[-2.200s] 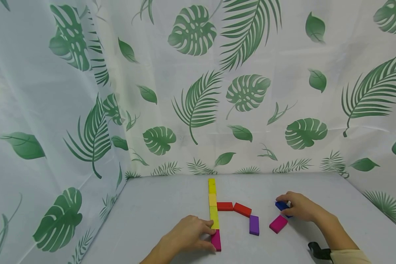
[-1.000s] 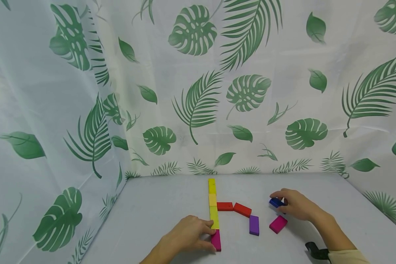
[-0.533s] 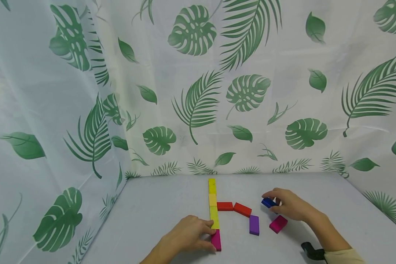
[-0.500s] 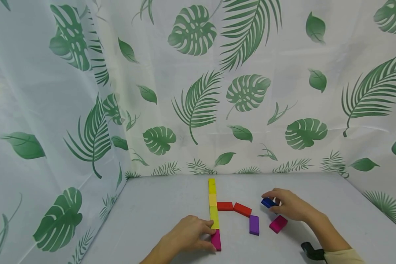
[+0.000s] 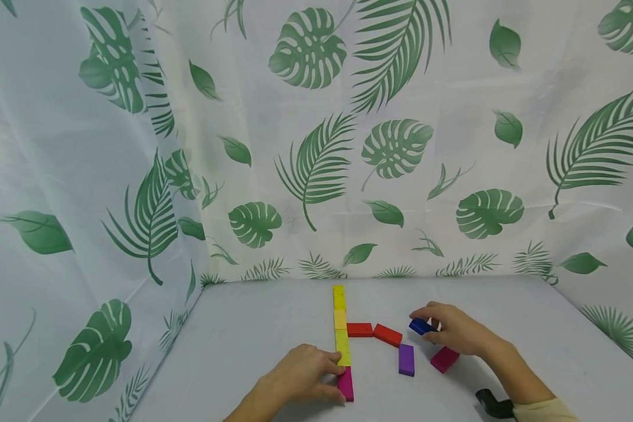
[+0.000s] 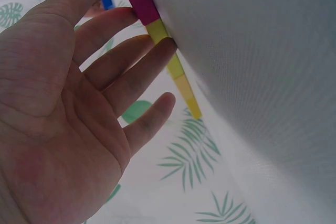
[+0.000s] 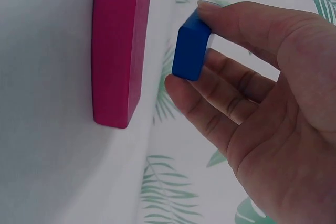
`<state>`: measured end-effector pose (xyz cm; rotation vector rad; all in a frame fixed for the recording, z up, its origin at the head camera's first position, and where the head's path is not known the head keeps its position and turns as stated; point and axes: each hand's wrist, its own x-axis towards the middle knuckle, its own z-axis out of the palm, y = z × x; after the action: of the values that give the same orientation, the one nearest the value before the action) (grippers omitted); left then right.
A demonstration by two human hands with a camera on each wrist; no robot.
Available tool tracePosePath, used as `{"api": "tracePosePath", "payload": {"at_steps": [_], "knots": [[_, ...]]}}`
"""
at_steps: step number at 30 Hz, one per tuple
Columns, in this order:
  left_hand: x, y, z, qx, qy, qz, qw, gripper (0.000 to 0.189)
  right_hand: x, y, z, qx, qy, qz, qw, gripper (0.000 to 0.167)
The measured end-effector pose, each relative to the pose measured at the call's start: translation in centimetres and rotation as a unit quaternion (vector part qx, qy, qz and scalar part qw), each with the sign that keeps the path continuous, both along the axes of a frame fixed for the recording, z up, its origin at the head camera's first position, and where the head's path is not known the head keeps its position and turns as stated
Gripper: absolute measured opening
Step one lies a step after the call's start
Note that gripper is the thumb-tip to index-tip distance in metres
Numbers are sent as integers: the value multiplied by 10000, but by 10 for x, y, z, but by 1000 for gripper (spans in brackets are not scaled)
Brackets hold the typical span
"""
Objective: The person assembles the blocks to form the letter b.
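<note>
No readable text or numbers.

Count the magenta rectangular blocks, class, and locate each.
2: one magenta rectangular block at the near end of the row of yellow rectangular blocks, touched by the left hand; the other apart, partly covered by the right hand in the head view. No more show.

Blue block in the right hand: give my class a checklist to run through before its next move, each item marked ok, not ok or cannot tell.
1. Right hand pinching the blue block: ok.
2. Left hand touching the yellow-and-pink row: ok.
3. Blue block apart from the purple block: ok.
4. Two red blocks touching each other: cannot tell.
5. Loose pink block joined to another block: not ok, it lies apart.
</note>
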<state>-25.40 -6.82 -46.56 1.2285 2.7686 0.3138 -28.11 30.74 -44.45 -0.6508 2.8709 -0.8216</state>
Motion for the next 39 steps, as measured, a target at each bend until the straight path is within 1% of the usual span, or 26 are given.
{"api": "tracePosePath", "payload": {"at_steps": [8,20,28,35,39], "knots": [[1,0,1,25,30,-28,10000,54,0,-10,-2,55,71,74,9999,43],[1,0,2,15,10,-9,10000,54,4,-23,0,100,176,359,9991,42],[0,0,1,4,66,-37,10000,54,7,-35,2,174,34,483,9987,41],[1,1,2,-65,-57,88,9999,54,11,-43,7,140,4,689,9975,40],[2,1,3,-87,-68,93,9999,54,12,-45,8,57,-27,811,9967,40]]}}
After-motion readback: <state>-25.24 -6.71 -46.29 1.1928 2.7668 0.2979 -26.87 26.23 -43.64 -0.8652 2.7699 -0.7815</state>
